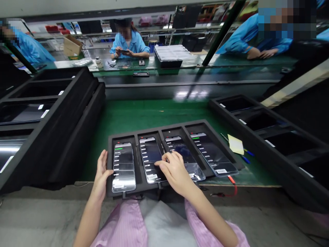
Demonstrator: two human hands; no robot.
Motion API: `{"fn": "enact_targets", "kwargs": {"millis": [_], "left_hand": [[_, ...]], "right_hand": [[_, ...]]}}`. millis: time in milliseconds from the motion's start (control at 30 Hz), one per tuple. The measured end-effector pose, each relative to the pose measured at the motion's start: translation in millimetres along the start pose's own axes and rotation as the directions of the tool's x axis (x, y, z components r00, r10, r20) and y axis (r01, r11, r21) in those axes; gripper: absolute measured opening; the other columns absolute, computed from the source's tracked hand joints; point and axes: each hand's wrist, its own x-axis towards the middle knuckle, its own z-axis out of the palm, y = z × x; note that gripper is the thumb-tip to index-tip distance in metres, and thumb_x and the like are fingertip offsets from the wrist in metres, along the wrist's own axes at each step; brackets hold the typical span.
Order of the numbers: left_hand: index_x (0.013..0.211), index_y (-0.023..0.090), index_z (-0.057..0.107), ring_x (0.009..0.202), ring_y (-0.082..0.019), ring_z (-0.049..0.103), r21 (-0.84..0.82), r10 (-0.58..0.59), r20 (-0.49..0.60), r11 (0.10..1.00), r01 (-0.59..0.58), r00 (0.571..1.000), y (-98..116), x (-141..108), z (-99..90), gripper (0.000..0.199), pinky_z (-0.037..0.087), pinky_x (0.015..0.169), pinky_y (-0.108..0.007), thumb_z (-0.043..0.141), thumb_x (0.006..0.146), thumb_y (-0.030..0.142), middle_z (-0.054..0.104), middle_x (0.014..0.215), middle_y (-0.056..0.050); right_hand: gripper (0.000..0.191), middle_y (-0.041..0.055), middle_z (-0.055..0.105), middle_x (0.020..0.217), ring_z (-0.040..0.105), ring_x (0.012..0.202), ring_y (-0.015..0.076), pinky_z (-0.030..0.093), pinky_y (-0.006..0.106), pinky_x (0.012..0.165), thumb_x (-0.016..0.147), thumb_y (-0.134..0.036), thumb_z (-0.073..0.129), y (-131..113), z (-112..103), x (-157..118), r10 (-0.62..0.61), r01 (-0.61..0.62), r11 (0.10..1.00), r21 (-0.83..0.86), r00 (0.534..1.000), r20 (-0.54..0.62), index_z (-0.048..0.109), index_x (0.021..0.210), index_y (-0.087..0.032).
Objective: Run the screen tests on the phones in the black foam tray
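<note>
A black foam tray (150, 131) lies at the table's front edge with several lit phones in its slots, each showing a text list. My left hand (101, 175) is at the tray's left side, fingers apart along the outer edge, its thumb at the left edge of the leftmost phone (124, 166). Over the middle, my right hand (174, 169) reaches with a finger on or just above the right side of the second phone (150, 157). It partly covers the third phone (176, 142). The rightmost phone (213, 154) is uncovered, with a green line on its screen.
Stacked foam trays (87, 99) stand at left; another phone tray (257, 133) is at right. A yellow note (235, 144), pens (245, 159) and a red cable (235, 187) lie near the right front. People in blue work across the bench (200, 73).
</note>
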Motion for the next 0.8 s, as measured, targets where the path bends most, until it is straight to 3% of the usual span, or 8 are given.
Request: {"fn": "enact_targets", "kwargs": {"millis": [200,400,567,800], "left_hand": [[0.134,0.028,0.03,0.138,-0.021,0.016,0.107,0.033,0.026,0.994,-0.036,0.999,-4.2,13.2,-0.8,0.08,0.016,0.113,-0.039,0.06,0.061,0.017,0.024,0.149,-0.004],[0.133,0.024,0.031,0.137,-0.022,0.017,0.14,0.039,-0.006,0.989,-0.038,0.999,2.5,27.9,4.6,0.075,0.018,0.112,-0.038,0.059,0.064,0.021,0.025,0.149,-0.007],[0.135,0.021,0.029,0.137,-0.02,0.019,0.1,0.02,-0.002,0.995,-0.02,1.0,1.9,21.8,3.5,0.073,0.02,0.112,-0.036,0.053,0.067,0.023,0.026,0.149,-0.007],[0.137,0.027,0.028,0.137,-0.022,0.02,0.097,0.036,0.028,0.995,-0.039,0.999,-5.0,12.5,-0.9,0.079,0.02,0.112,-0.04,0.054,0.062,0.017,0.028,0.148,-0.003]], "right_hand": [[0.044,0.0041,0.05,0.083,0.049,0.082,0.017,0.029,0.046,0.096,0.096,-0.028,0.022,-0.1,0.1,-3.2,-0.001,0.001,1.0,0.019,1.0,-0.005,0.065,0.09,-0.022],[0.045,0.0042,0.049,0.081,0.048,0.081,0.0175,0.03,0.046,0.094,0.096,-0.029,0.022,3.0,0.4,-5.1,-0.006,0.007,1.0,0.024,1.0,-0.017,0.066,0.09,-0.021],[0.047,0.004,0.049,0.08,0.048,0.08,0.0172,0.03,0.045,0.094,0.097,-0.031,0.02,6.2,-0.3,-5.5,0.002,-0.001,1.0,0.017,0.999,-0.052,0.066,0.091,-0.021],[0.045,0.0043,0.052,0.083,0.05,0.084,0.018,0.027,0.048,0.099,0.096,-0.033,0.022,4.4,-0.9,-3.0,-0.007,0.007,1.0,0.005,1.0,-0.01,0.066,0.093,-0.023]]}}
